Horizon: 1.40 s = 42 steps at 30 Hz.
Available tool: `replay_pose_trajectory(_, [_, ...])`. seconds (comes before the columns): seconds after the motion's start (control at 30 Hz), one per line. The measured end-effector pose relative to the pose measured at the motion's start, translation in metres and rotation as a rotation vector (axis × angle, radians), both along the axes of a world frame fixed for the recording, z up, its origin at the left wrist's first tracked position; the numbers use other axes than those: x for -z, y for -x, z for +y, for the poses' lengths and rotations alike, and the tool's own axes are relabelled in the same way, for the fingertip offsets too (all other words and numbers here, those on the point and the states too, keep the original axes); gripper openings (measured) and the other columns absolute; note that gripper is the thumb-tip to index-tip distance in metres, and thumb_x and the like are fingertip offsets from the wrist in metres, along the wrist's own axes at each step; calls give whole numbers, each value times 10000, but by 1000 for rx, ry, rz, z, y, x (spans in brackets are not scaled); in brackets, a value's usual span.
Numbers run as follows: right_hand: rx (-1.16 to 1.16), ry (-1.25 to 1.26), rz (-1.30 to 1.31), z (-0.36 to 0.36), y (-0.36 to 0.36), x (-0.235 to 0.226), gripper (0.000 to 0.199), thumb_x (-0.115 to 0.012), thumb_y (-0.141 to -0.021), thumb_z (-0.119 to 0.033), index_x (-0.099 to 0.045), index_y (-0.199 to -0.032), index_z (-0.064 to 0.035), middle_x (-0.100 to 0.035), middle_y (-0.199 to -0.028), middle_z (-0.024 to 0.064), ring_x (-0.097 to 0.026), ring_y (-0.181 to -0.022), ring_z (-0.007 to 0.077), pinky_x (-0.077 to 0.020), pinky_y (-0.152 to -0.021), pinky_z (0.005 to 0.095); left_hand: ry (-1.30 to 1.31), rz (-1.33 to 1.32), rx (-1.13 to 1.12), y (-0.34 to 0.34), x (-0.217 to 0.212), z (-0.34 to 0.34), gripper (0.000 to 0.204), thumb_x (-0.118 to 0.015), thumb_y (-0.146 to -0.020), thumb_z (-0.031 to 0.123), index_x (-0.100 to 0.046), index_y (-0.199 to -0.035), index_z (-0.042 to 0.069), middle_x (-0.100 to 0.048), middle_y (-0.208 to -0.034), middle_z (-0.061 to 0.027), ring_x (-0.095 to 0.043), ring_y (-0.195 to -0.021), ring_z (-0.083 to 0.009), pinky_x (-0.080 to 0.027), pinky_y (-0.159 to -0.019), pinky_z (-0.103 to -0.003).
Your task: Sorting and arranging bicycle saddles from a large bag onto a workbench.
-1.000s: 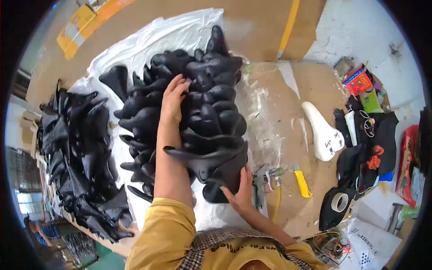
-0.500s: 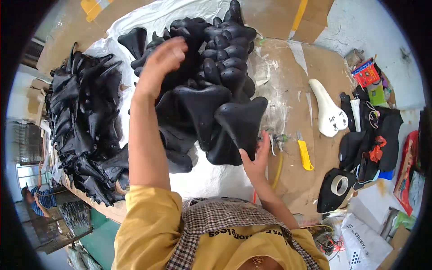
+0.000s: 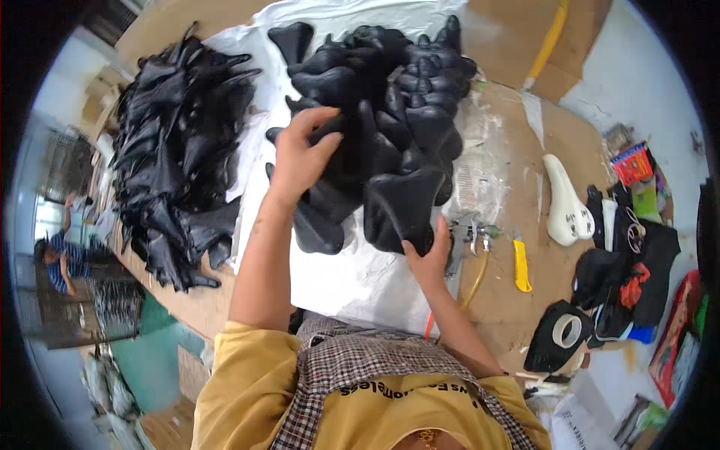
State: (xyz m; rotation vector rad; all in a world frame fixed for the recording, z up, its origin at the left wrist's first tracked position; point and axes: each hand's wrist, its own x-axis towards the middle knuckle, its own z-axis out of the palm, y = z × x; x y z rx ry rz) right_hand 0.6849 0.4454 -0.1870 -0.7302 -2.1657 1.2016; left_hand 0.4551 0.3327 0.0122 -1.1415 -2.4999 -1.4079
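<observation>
My right hand [image 3: 430,262] grips the near end of a black bicycle saddle [image 3: 401,202], thumb on top and fingers along its right side. This saddle is at the near end of a large heap of black saddles [image 3: 431,112] on a white sheet. My left hand [image 3: 306,154] is over the left part of the heap, thumb and fingers curved apart with nothing visible between them. Another black saddle [image 3: 319,229] lies below that hand, on the near left.
At left is a pile of limp black saddle covers [image 3: 172,150]. To the right lie a spray gun [image 3: 476,231], a yellow cutter knife [image 3: 520,266], a white saddle [image 3: 562,202], a tape roll [image 3: 568,330] and black pieces. A person [image 3: 60,259] is at the far left.
My left hand has come nearer to me from the far part of the heap. The saddles by my right hand lie differently, with fewer spread out. The whole view has shifted.
</observation>
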Motion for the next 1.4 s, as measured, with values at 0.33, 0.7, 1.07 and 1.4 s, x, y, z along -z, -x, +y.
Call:
replay_pose_trajectory(0.33, [-77, 8, -10, -10, -36, -3, 753, -673, -690, -65, -285, -1330, 13, -352, -1323, 224, -326, -1238, 357, -240, -1045, 404, -22, -285, -537, -80, 73, -261, 260, -587, -753, 17, -612, -1009, -21, -646, -910, -73, -590, -754, -120, -465, -716, -251])
replay_pose_trajectory(0.7, [-525, -33, -180, -186, -34, -29, 563, -560, -778, 10, -368, -1307, -17, -468, -1235, 133, -530, -898, 187, -435, -808, 311, 164, -808, -1080, -301, 247, -539, 314, -628, -671, 131, -649, -953, -5, -663, -861, -154, -635, -813, -223, -493, -745, -310])
replay_pose_trajectory(1.07, [-1789, 60, -630, -529, -44, 6, 370, -592, -804, -111, -514, -1156, -29, -620, -969, 144, -602, -773, 218, -493, -725, 323, -931, -1288, -2013, -584, 311, -677, 222, -551, -744, 57, -630, -951, 55, -621, -755, -64, -568, -491, -145, -430, -439, -279])
replay_pose_trajectory(1.4, [-2540, -447, -455, -813, -74, 129, 372, -600, -728, -141, -552, -1074, -12, -596, -992, 173, -567, -902, 316, -450, -822, 394, -1399, -1208, -2134, -599, 355, -682, 234, -602, -778, 70, -582, -1012, 58, -623, -839, -30, -601, -652, -145, -466, -592, -258])
